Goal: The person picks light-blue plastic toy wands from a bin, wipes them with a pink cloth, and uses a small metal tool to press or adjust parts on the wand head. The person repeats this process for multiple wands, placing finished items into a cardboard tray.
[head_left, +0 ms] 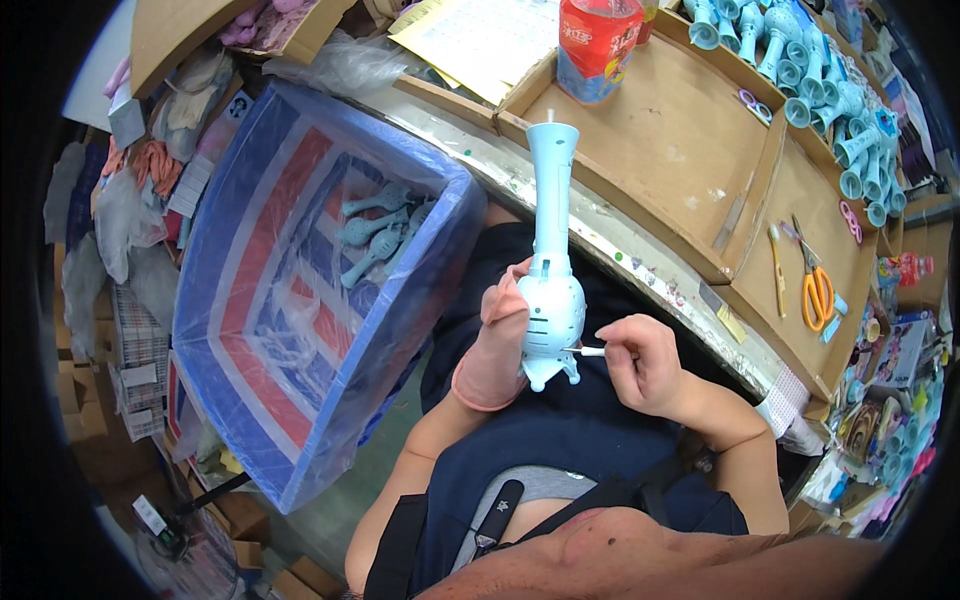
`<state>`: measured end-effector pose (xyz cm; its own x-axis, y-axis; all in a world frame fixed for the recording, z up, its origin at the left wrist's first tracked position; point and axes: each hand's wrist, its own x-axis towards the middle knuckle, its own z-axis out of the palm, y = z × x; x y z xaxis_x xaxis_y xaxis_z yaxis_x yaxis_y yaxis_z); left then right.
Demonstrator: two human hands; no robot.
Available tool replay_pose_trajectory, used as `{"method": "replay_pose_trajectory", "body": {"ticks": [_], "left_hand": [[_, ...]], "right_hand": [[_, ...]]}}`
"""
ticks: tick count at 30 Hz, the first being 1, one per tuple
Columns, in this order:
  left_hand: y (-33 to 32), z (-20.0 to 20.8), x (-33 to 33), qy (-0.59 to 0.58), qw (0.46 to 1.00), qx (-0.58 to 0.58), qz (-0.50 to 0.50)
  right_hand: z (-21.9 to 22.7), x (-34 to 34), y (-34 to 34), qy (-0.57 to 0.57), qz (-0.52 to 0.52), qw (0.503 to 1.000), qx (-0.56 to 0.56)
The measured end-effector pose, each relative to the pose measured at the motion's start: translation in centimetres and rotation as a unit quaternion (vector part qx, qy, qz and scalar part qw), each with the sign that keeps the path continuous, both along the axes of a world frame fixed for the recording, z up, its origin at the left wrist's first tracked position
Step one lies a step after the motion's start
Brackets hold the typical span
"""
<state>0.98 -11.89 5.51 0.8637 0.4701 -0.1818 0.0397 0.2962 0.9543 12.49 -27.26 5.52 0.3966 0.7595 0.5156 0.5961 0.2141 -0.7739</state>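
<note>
A light blue plastic toy piece (553, 300) stands upright over my lap, with a round slotted body, a long flared neck and small feet at the lower end. My left hand (497, 335), in a pink glove, is closed around the left side of its body. At the right of it, my bare right hand (643, 362) pinches a thin white-handled stick tool (592, 352). The tool's fine tip meets the lower right side of the body; whether it goes inside I cannot tell.
A blue, red and white striped bin (240, 350) lined with clear plastic holds several similar light blue pieces (378, 235) at left. Right lie cardboard trays (670, 150), orange-handled scissors (818, 298) and a brush (777, 270). A red cup (597, 50) and more blue pieces (815, 60) are farther back.
</note>
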Motion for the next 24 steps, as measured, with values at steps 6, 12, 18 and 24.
{"method": "replay_pose_trajectory", "body": {"ticks": [6, 12, 18, 24], "left_hand": [[-0.2, 0.0, -0.4, -0.013, 0.951, 0.303, -0.054], [-0.6, -0.4, 0.0, -0.038, 0.957, -0.282, 0.052], [0.1, -0.3, 0.4, -0.056, 0.995, -0.079, -0.030], [-0.2, 1.3, 0.8, -0.073, 0.969, -0.230, -0.045]], "right_hand": [[0.5, 1.2, 0.1, -0.009, 0.046, 0.999, -0.028], [0.8, 0.7, 0.0, -0.005, 0.052, 0.998, -0.023], [1.1, 1.3, -0.3, 0.047, 0.015, 0.995, -0.088], [0.8, 0.5, -0.5, 0.061, 0.021, 0.998, -0.022]]}}
